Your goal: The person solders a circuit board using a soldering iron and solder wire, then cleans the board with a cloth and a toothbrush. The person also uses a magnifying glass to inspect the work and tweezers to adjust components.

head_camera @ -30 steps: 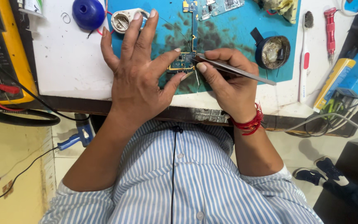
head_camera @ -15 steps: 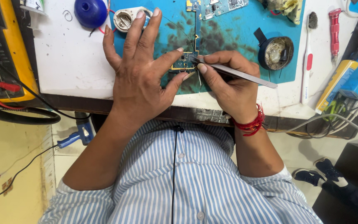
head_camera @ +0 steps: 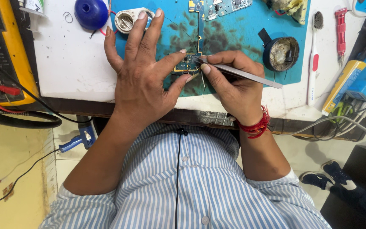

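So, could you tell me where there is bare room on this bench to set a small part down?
The white bench top left of the left hand, between the yellow meter and the blue mat, is the barest patch. It is crowded around the small circuit board, the right hand and its tweezers.

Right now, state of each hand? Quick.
Left hand: open, fingers spread, thumb and index fingertip pinning the small circuit board on the blue mat.
Right hand: closed on the metal tweezers, tip at the board.
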